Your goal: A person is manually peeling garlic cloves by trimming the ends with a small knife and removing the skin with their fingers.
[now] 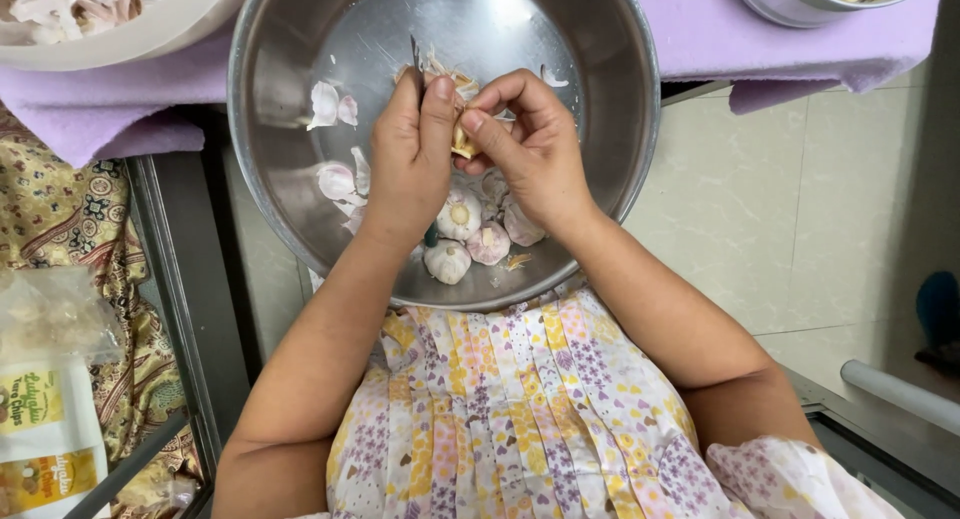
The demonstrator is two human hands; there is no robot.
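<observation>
A wide steel bowl (pixel 300 69) sits on her lap, whole garlic bulbs (pixel 460 234) inside. Above them her left hand (pixel 410 159) has its grip closed on a small knife (pixel 415 54); her right hand (pixel 535 144) pinches a garlic clove (pixel 462 139).

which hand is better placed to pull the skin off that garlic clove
Right, probably: the right hand pinches the garlic clove at its fingertips, while the left hand is busy gripping a small knife.

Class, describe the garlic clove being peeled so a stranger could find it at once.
Start at the big steel bowl on the person's lap. Above its middle, two hands meet; the clove sits pinched between them. Unlike the whole white bulbs below, it is small, yellowish and held.
</observation>
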